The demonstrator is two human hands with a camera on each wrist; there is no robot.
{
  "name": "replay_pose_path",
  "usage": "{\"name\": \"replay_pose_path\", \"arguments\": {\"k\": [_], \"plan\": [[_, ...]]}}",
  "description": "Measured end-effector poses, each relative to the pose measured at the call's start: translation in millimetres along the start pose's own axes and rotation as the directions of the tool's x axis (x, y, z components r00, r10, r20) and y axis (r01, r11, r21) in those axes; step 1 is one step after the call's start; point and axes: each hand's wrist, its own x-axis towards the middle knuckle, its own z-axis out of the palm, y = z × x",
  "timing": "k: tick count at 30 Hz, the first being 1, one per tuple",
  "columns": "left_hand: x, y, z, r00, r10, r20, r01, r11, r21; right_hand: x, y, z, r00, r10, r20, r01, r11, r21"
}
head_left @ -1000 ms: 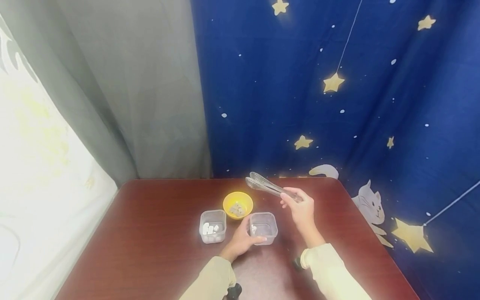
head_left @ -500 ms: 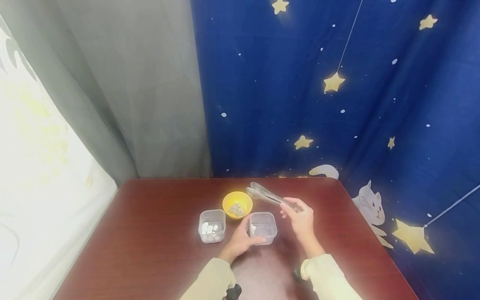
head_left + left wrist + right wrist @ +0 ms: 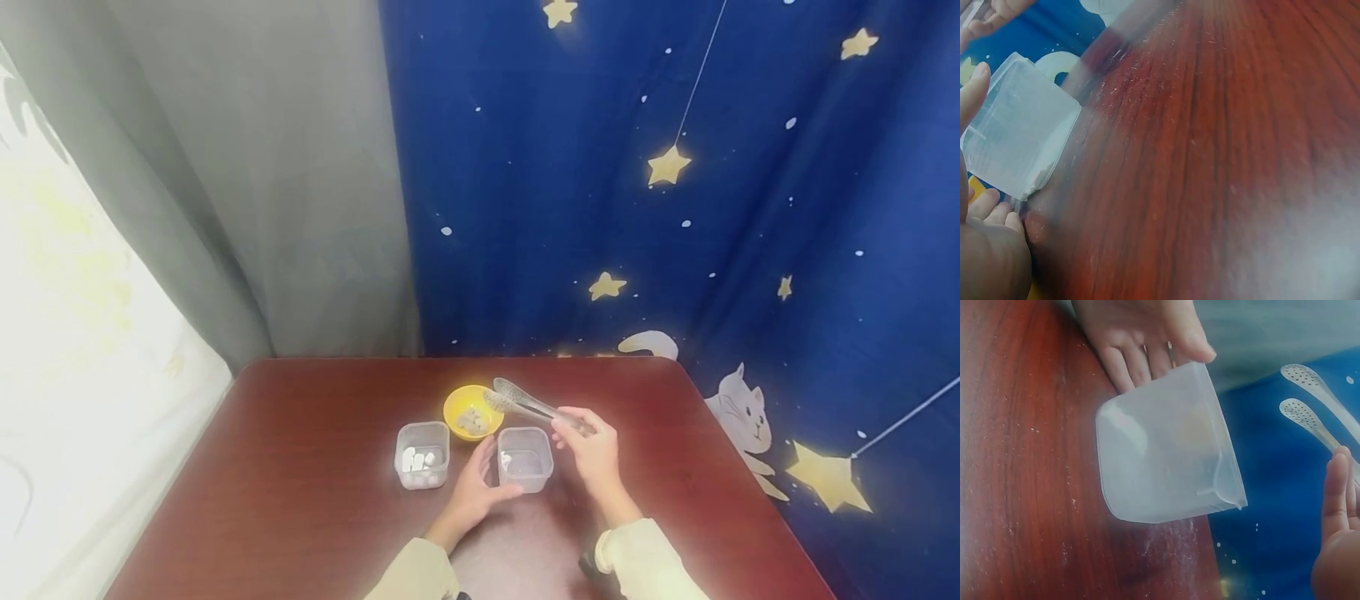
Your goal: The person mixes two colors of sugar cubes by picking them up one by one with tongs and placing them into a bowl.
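My right hand point(image 3: 594, 457) holds metal tongs point(image 3: 525, 406) by the handle end. Their perforated tips point(image 3: 1300, 415) stand apart with nothing between them, over the right edge of the yellow bowl point(image 3: 452, 407) in the head view. Several greyish chunks point(image 3: 472, 420) lie in that bowl. Beside a clear square plastic container point(image 3: 529, 483) is my left hand point(image 3: 468, 497), fingers loosely spread and thumb close to its front left corner. A small white piece point(image 3: 506, 458) lies inside this container. The left wrist view shows the container point(image 3: 1022, 125) between the spread thumb and fingers.
A second clear square container point(image 3: 438, 433) with several white pieces stands to the left. All the vessels rest on a reddish-brown table point(image 3: 300, 467). Behind it hang a grey curtain point(image 3: 315, 208) and a blue star-patterned curtain point(image 3: 540, 208).
The tongs have come down and slightly left, towards the yellow bowl. My left hand has loosened from the right container and shifted a little to the left.
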Motion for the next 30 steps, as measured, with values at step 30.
{"name": "replay_pose_path", "arguments": {"k": [30], "plan": [[-34.6, 12.8, -49.0, 0.987, 0.021, 0.157, -0.016, 0.999, -0.033, -12, -7, 15.2, 0.997, 0.034, 0.068, -0.034, 0.999, 0.008]]}}
